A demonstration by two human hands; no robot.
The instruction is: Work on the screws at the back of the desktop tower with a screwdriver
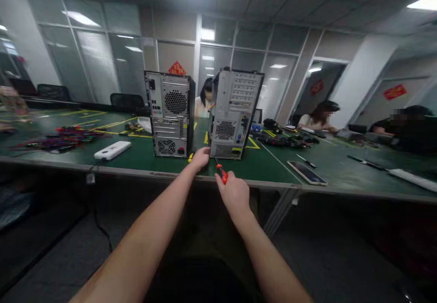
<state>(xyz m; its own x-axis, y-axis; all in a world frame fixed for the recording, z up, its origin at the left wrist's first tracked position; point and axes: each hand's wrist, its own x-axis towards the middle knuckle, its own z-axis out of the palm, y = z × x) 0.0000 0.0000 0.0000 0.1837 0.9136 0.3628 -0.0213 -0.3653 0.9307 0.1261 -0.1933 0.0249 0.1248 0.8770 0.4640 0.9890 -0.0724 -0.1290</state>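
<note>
Forearms (153, 221) of ours reach forward over the near edge of a green-topped table (269, 168). Our right hand (235, 192) is closed around the handle of a red-and-black screwdriver (222, 174), whose thin shaft points away from us, its tip at the bottom edge of the right-hand computer tower (235, 107), near the lower left corner. We have our left hand (200, 159) at that same corner, fingers partly curled and mostly turned from view; we cannot tell how firmly it bears on the case. Just beyond that hand lies a small yellow-and-black object (191, 156), too blurred for us to name. The tower stands upright with its slotted back panel toward us, and a second tower (170, 116) stands just beside it on the left, a gap between them. To our right a phone (306, 172) lies flat, with a slim tool (305, 160) behind it; to our left sits a white power strip (112, 150). Farther back we see a tangle of coloured wires (71, 138) on the left and dark cables (290, 140) on the right. Across the table, a person (203, 105) sits partly hidden behind the towers, before glass partitions (92, 61).
</note>
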